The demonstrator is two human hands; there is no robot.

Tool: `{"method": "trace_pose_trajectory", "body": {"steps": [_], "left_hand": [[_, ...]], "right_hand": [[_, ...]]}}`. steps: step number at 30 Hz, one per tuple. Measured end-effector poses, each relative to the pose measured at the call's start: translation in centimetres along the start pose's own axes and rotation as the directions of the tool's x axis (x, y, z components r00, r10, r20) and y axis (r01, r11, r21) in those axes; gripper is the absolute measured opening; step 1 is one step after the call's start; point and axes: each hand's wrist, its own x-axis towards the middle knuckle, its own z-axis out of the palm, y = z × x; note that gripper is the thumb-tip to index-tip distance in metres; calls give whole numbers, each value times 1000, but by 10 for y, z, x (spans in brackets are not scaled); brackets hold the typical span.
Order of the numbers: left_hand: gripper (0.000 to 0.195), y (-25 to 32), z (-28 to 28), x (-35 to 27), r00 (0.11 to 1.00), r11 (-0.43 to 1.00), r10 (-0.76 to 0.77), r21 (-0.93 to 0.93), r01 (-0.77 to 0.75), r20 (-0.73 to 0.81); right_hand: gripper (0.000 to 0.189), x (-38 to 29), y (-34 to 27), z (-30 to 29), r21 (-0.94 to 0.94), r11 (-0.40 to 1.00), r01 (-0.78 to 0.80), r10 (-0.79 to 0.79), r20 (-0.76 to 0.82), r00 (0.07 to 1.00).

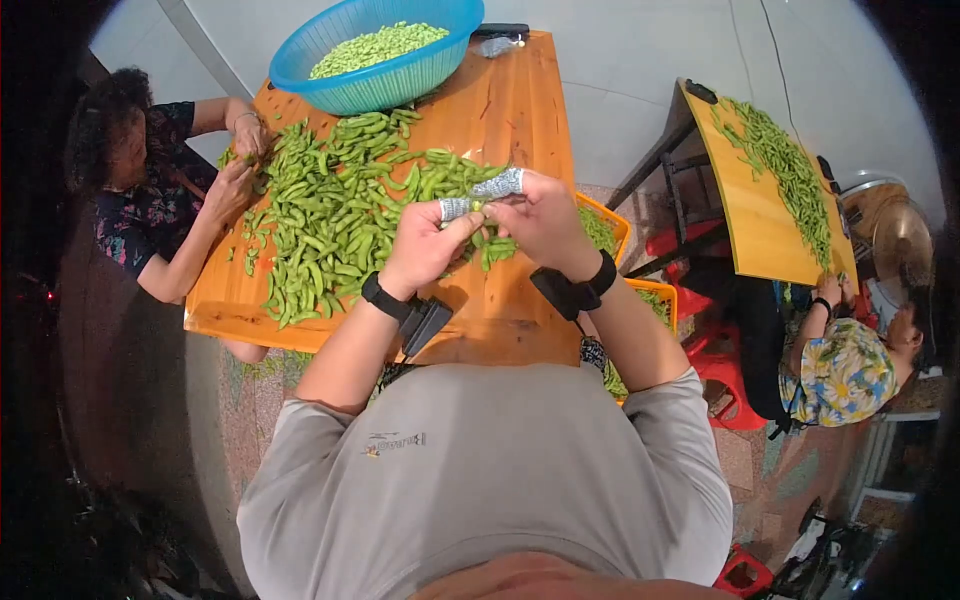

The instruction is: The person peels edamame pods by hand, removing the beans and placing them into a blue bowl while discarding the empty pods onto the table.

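Note:
Over the pile of green soybean pods [330, 225], my left hand [431, 244] and my right hand [546, 221] meet at the fingertips. Between them they pinch a small green bean pod [478, 204], mostly hidden by the thumbs and fingers. Grey knitted finger sleeves [499, 184] cover a finger on each hand. Both wrists wear black straps with a dark device. Beyond the pods, a blue plastic basket [360, 86] holds shelled green beans [382, 46].
The wooden table [517, 330] extends under the pile. A co-worker's hands [244, 161] handle pods at the left edge. Yellow crates [622, 229] with pods stand beside the table's right side. At right, another person sits by a second table [724, 202] with pods, near red stools [724, 375].

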Motion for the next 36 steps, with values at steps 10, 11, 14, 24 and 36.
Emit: {"method": "trace_pose_trajectory", "body": {"steps": [10,11,14,24,36], "left_hand": [[18,-4,3,10,989,933,-147,-330,145,18],[16,-9,7,13,980,900,-186,-412,139,-75],[12,-16,13,16,955,837,-193,-546,40,-226],[7,-20,32,14,959,777,-146,-628,-40,-241],[6,-19,34,22,945,813,-206,-582,21,-253]], "right_hand": [[13,15,14,-1,65,989,-136,137,-14,990],[14,14,15,2,6,997,-79,80,-105,991],[15,-4,-5,11,-370,929,-2,-64,-167,984],[11,-5,26,9,332,939,-91,159,-184,970],[8,8,42,6,259,954,-149,212,-233,949]]}}
